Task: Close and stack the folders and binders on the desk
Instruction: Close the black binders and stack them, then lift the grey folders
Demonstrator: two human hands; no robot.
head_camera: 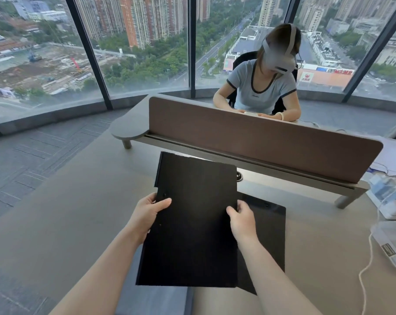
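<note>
A closed black binder (192, 219) is held up above the desk (317, 246), tilted toward me. My left hand (148, 212) grips its left edge, thumb on the cover. My right hand (242, 218) grips its right edge, thumb on the cover too. A second black folder (269, 235) lies flat on the desk just right of the held binder and is partly hidden behind it and my right forearm.
A brown divider panel (260, 142) runs across the far side of the desk. A person (260, 87) wearing a headset sits behind it. White plastic bags (390, 242), papers and a cable (367, 264) lie at the right. Floor-to-ceiling windows surround the room.
</note>
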